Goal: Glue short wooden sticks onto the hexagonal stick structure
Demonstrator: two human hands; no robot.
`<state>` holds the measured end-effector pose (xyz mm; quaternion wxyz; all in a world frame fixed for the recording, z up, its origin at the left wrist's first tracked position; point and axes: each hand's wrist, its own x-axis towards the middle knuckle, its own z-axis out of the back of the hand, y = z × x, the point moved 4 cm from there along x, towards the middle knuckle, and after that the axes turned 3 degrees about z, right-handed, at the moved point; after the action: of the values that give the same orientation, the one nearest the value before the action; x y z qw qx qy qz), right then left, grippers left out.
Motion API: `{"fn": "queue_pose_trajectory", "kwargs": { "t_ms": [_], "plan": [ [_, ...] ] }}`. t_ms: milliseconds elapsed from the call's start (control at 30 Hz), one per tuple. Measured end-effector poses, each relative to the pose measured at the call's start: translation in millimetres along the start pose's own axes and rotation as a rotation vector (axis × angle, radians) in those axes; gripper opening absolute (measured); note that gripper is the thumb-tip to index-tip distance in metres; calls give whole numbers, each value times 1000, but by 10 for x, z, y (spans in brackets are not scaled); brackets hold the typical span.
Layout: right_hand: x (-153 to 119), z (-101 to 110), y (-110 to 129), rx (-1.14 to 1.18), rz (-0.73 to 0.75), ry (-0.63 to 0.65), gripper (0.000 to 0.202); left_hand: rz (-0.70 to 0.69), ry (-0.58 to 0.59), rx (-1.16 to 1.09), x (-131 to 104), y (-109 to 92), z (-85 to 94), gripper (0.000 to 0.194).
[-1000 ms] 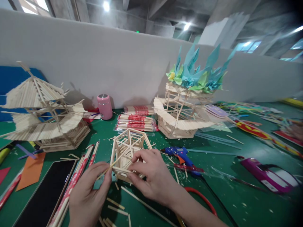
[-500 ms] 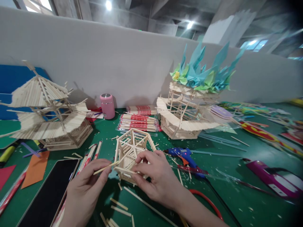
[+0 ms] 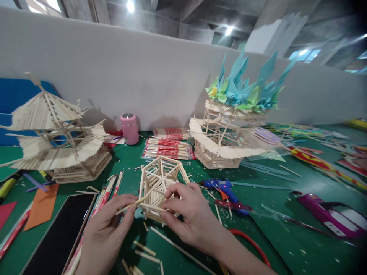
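A small frame of thin wooden sticks (image 3: 162,177) stands on the green table at the centre, its top open. My left hand (image 3: 110,227) pinches a thin wooden stick (image 3: 126,208) between thumb and fingers, its far end at the frame's left front edge. On the frame's near right side, my right hand (image 3: 186,212) has thumb and fingertips closed on the front rim and covers part of it. Short cut sticks (image 3: 146,252) lie on the table below the frame.
Larger stick pavilions stand at the left (image 3: 63,152) and right (image 3: 220,149). Between them are a pink bottle (image 3: 130,129) and packed sticks (image 3: 168,148). A blue glue gun (image 3: 222,187) lies right of my right hand, a black phone (image 3: 60,235) at the left.
The stick in my left hand has shifted slightly right and up, along with the fingers. My right hand holds nearly the same place on the frame.
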<state>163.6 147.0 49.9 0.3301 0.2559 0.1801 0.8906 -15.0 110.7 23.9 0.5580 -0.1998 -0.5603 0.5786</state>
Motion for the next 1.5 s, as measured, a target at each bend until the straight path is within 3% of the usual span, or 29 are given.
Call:
{"fn": "queue_pose_trajectory", "kwargs": {
  "t_ms": [267,1000,1300,1500],
  "plan": [
    [-9,0,4,-3,1,0,15,-145,-1,208,-79,26,-32,10],
    [-19,-12,-3,13,-10,6,8,-227,-10,299,-118,81,-14,9],
    [3,-14,-20,12,-13,11,9,-128,-23,223,-126,116,-33,9],
    [0,-12,-9,17,-19,10,9,121,-14,-55,-34,141,-4,6]
  ]
}}
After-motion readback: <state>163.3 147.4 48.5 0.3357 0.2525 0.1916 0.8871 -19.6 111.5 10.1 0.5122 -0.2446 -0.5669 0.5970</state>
